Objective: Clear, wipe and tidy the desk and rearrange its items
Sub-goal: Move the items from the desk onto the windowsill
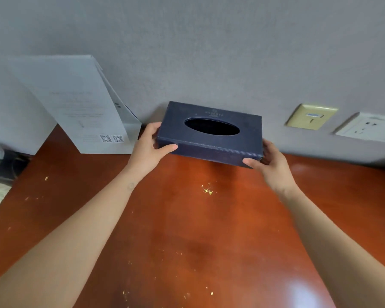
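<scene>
**At the desk's back edge: tissue box held in both hands**

Close to the wall (209, 52), I see the dark blue tissue box (209, 134) with its oval slot facing up; the slot reads dark. Left hand (151, 145) grips the box's left end, thumb on the front face, fingers curled round the end. Right hand (269, 161) grips the right end, thumb on the lower front corner, fingers behind. The box sits skewed, right end nearer me. Can't tell if its base touches the desk (187, 230).

Desk top is glossy reddish-brown wood. Small gold flecks (208, 190) lie just in front of the box, more scattered toward the near edge.

Left of the box, just beside the left hand, a white folder (76, 103) leans against the wall, with faint print and two QR codes (111, 138) low on its face. Print too faint to read.

Right of the box, two wall plates: a brass-coloured one (310, 116), then a white socket plate (369, 127).

At the far left edge there's a dark object (0, 161); can't tell what it is.
</scene>
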Tool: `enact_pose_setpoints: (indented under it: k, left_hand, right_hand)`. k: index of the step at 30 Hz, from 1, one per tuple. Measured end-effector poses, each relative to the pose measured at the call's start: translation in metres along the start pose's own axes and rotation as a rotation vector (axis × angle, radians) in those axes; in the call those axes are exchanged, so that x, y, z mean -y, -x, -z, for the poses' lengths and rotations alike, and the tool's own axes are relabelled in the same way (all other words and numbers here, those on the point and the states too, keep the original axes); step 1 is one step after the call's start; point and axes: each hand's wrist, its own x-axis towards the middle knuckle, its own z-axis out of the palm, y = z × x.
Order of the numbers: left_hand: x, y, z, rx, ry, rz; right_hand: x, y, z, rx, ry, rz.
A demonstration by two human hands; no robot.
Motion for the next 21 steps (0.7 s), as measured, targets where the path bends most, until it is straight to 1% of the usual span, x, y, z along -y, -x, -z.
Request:
enact_pose_setpoints:
  k: [4,6,13,21]
  left_hand:
    - [-0.044,0.024,-0.017,0.107,0.168,-0.053]
    - [-0.063,0.037,-0.031,0.183,0.207,-0.084]
    - [-0.122,0.081,-0.099,0.377,0.247,-0.191]
    - [-0.200,0.152,-0.196,0.610,0.253,-0.361]
  right_hand:
    - [0.034,0.048,0.050,-0.069,-0.055,0.099]
    - [0.039,0.077,0.076,-0.129,-0.063,0.110]
    - [0.042,0.190,0.155,-0.380,-0.106,0.116]
    - [0.035,0.335,0.236,-0.691,-0.121,0.106]
